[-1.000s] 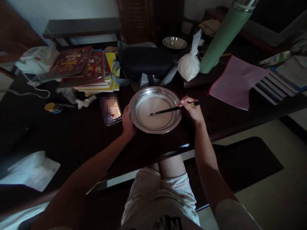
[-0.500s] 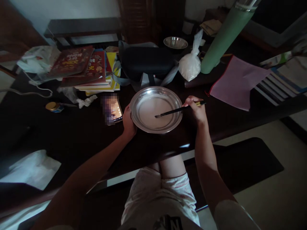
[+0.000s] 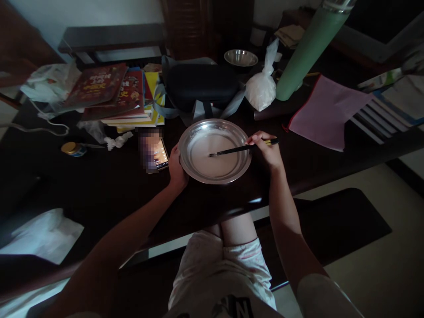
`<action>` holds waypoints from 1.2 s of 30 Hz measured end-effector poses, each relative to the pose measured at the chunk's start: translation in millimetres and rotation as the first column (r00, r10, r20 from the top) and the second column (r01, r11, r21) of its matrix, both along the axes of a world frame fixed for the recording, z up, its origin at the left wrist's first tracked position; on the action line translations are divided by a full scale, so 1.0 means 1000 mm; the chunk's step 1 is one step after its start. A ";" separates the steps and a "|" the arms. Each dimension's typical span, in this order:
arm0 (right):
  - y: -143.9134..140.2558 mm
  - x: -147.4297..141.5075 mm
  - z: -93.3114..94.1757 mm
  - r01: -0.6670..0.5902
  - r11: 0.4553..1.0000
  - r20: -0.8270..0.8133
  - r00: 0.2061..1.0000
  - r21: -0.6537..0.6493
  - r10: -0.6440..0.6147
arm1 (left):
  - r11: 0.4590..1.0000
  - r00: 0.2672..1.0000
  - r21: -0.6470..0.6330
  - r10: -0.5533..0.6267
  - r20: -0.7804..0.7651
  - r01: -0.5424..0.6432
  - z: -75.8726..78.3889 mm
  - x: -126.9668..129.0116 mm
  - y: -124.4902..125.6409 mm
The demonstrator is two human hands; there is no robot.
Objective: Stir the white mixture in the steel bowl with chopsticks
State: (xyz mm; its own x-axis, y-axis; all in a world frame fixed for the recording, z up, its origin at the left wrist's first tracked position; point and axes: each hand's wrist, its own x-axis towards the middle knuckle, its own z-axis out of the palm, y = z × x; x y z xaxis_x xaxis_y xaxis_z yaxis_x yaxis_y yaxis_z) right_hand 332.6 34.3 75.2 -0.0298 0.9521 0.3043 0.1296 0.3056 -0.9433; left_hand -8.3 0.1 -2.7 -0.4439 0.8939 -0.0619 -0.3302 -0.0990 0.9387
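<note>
A round steel plate (image 3: 198, 128) holding pale, whitish liquid sits on the dark table in front of me. My left hand (image 3: 176, 170) grips the plate's left rim. My right hand (image 3: 267, 151) holds dark chopsticks (image 3: 232, 150) at the plate's right edge. Their tips dip into the liquid near the plate's middle.
A phone (image 3: 158, 153) lies just left of the plate. Behind it are a black case (image 3: 200, 84), stacked books (image 3: 115, 95), a white plastic bag (image 3: 261, 88), a small steel bowl (image 3: 240, 57) and a green flask (image 3: 308, 48). A pink folder (image 3: 326, 110) lies right, a small jar (image 3: 73, 148) left.
The chopstick tips have swung about inside the liquid, first right, then back left and slightly up. My left hand has stayed on the rim.
</note>
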 end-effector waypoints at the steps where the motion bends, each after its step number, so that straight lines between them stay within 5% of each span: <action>1: 0.000 0.000 0.001 0.016 1.000 -0.023 1.000 0.005 -0.016 | 1.000 1.000 0.002 0.007 0.005 -0.007 0.000 0.000 0.000; 7: -0.001 -0.002 0.001 -0.043 0.999 -0.017 0.999 -0.015 0.042 | 1.000 0.999 -0.022 0.021 0.038 -0.020 0.003 0.000 -0.001; 12: -0.001 -0.001 0.001 0.068 0.998 -0.065 0.996 -0.014 -0.069 | 1.000 0.999 -0.017 0.024 0.034 -0.023 0.004 0.002 -0.001; 17: -0.001 -0.001 0.003 -0.030 0.999 -0.018 0.999 -0.032 0.030 | 0.999 0.999 -0.019 0.035 0.018 -0.035 0.004 0.003 -0.001; 31: 0.000 -0.001 0.002 0.045 0.999 -0.060 0.997 -0.019 -0.047 | 1.000 1.000 -0.020 0.021 0.018 -0.021 0.005 0.001 -0.002; 36: 0.000 -0.001 0.001 -0.034 0.999 -0.012 0.999 -0.034 0.033 | 0.998 0.999 -0.048 0.031 0.045 -0.028 0.006 0.001 -0.001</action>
State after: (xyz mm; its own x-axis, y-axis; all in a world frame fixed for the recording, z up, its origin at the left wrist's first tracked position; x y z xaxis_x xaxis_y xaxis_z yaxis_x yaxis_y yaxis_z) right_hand 331.9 33.8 76.7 -0.0582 0.9605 0.2722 0.1088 0.2772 -0.9546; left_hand -7.7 -0.5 3.3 -0.4659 0.8761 -0.1243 -0.3702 -0.0654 0.9267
